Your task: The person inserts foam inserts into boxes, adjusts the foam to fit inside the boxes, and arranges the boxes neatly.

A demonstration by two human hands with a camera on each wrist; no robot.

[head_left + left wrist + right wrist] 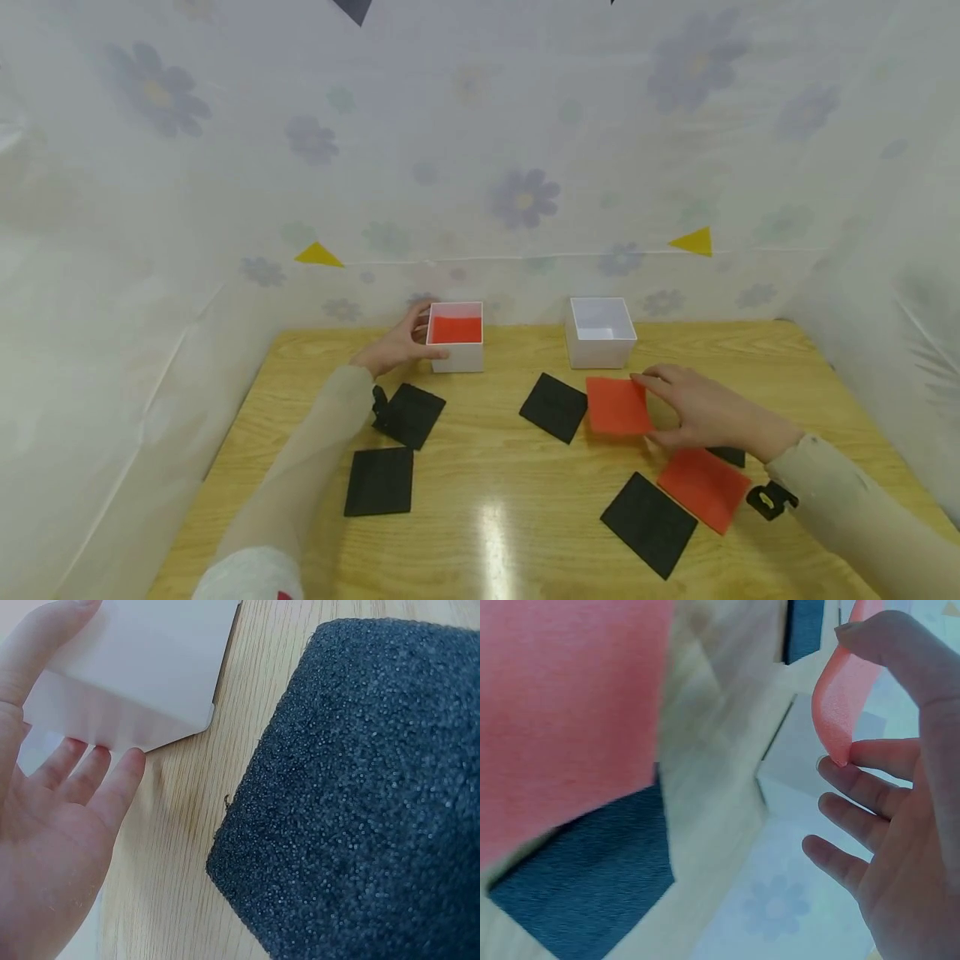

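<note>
My left hand (397,346) rests against the left side of a white box (456,343) that has a red sheet inside. Its fingers (90,776) lie straight against the box wall (142,675). My right hand (697,408) pinches a red foam square (617,406) by its right edge, between thumb and fingers, and lifts it just off the table. In the right wrist view that square (838,712) bends between the thumb and the fingertips of my right hand (900,825). A second white box (600,332) stands empty behind the square.
Black foam squares lie on the wooden table (480,533): two near my left forearm (408,414) (379,481), one in the middle (554,407), one at the front right (648,523). Another red square (702,488) lies under my right wrist. Flowered sheeting walls the table in.
</note>
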